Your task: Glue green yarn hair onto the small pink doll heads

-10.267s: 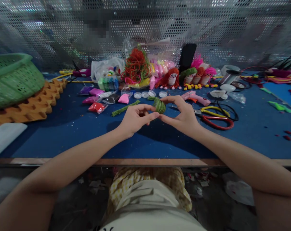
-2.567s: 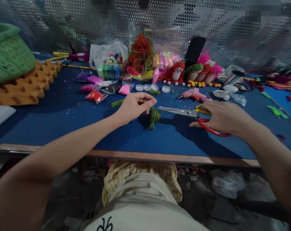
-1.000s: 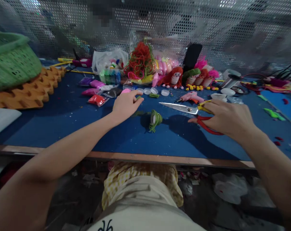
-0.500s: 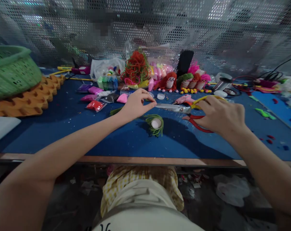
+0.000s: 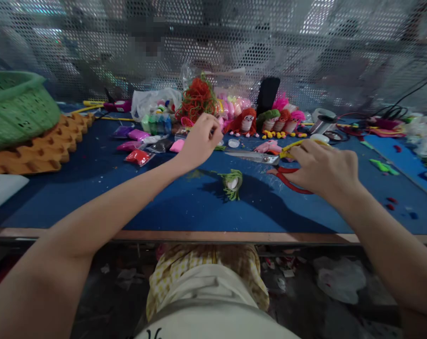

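We see: perforated metal mesh wall (image 5: 305,42) behind | blue-topped workbench (image 5: 93,188), wooden front edge | dim light | littered dark floor (image 5: 333,282) below.

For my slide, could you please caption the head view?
Right hand grips red-handled scissors; left hand lifted above green yarn-wrapped ball.

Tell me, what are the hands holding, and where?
The right hand holds the red-and-yellow-handled scissors by the handles. The left hand pinches something too small to tell.
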Motion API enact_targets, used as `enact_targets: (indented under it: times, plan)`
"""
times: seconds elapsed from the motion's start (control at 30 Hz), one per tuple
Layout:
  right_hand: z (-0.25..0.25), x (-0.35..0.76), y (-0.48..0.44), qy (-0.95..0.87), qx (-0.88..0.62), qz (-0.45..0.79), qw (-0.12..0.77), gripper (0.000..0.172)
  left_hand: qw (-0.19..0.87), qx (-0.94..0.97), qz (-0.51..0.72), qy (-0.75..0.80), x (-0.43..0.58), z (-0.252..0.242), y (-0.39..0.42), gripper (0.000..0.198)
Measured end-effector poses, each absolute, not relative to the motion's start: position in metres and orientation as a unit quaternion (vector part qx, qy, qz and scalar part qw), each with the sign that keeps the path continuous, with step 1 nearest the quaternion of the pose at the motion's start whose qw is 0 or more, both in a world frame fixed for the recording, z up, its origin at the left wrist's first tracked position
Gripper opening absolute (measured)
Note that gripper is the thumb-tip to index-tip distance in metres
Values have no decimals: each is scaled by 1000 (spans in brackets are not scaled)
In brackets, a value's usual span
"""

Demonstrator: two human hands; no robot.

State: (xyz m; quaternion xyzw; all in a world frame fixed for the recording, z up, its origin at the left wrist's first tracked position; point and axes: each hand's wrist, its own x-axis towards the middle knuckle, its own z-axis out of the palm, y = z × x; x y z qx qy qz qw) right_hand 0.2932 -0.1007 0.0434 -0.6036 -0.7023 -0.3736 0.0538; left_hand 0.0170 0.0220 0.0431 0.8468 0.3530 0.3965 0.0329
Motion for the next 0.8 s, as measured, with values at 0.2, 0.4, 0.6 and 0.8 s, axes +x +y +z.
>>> enact_targets:
  times: [0.2, 0.4, 0.6, 0.8]
  plan:
    - [37, 293, -101, -693, -640, -329, 37, 58, -28, 844, 187, 501, -1, 37, 36, 29]
    - [39, 290, -103, -666, -668, -330, 45, 58, -24, 866, 209, 453, 6, 37, 11, 37]
    - [61, 288, -118, -636, -734, -234, -43, 60, 79, 933, 206, 285, 10, 43, -16, 22]
    - [68, 291, -129, -597, -789, -90, -116, 68, 79, 949, 152, 265, 16, 45, -31, 25]
